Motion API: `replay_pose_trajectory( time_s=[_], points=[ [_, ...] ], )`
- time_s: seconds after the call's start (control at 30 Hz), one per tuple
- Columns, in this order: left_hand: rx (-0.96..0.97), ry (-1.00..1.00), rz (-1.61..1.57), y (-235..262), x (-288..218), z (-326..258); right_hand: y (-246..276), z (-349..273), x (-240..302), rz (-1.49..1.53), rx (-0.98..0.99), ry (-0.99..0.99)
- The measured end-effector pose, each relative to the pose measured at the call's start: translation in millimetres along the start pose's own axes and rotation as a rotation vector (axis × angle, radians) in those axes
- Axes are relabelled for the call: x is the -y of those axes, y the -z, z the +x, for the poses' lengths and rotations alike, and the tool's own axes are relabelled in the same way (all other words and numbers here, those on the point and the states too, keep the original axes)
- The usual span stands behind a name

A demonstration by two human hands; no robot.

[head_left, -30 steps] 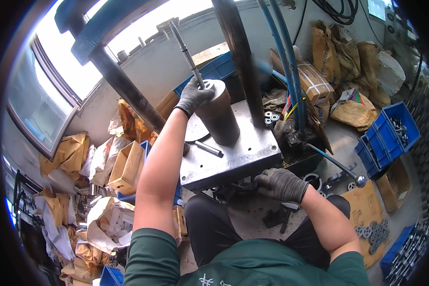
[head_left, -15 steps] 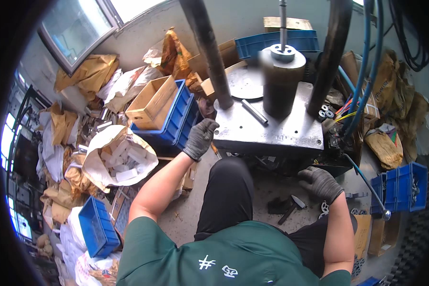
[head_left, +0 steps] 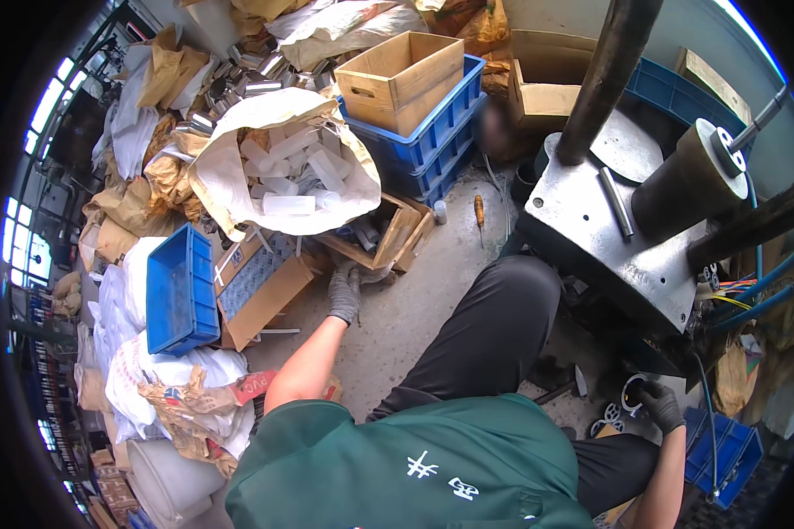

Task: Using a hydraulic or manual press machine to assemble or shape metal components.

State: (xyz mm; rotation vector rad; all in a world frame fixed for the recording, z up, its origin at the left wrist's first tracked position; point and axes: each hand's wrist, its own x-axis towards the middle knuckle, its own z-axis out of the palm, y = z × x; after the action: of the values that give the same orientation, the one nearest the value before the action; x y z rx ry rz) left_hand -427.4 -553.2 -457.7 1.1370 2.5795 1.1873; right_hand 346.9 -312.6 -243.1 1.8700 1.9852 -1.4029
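My left hand point(head_left: 345, 295), in a grey glove, reaches down beside a low wooden box point(head_left: 400, 236). Its fingers stretch toward the box's near corner, with nothing visible in them. Several small parts lie inside that box, hard to make out. Down at the right, my gloved right hand point(head_left: 661, 406) grips a round metal ring point(head_left: 632, 393) by its edge. Above the wooden box stands a white sack point(head_left: 220, 176) full of translucent plastic pieces. To the right is a press with a steel plate point(head_left: 582, 201); a metal rod point(head_left: 617, 202) lies on it beside a dark cylinder point(head_left: 692, 189).
Blue crates point(head_left: 419, 159) carry an empty-looking wooden crate point(head_left: 401, 79). A blue bin point(head_left: 181, 286) and an opened cardboard box point(head_left: 269, 291) stand left. A screwdriver point(head_left: 479, 216) lies on the floor. Metal wheel-shaped parts point(head_left: 610, 416) and blue bins point(head_left: 723, 450) are at right.
The view has swung left. My left hand has left the press plate's corner and moved down beside the low wooden box. My right hand, earlier apparently without anything, now holds the metal ring.
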Motion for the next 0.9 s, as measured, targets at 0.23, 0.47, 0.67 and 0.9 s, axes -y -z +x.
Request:
replay_pose_trajectory(
  time_s=[0.23,0.47,0.67,0.9],
  points=[
    [0.011,-0.071,0.173,-34,7,105,-1,16,-15,0.12,-0.087,-0.022],
    [-0.008,0.219,0.031,-85,-6,118,-11,26,-19,0.006,-0.013,-0.122],
    [0.011,-0.027,0.79,-3,26,106,-5,35,-44,-0.023,-0.006,-0.116],
    [-0.223,0.154,0.723,149,104,120,-2,38,-45,-0.014,0.03,-0.15]
  ],
)
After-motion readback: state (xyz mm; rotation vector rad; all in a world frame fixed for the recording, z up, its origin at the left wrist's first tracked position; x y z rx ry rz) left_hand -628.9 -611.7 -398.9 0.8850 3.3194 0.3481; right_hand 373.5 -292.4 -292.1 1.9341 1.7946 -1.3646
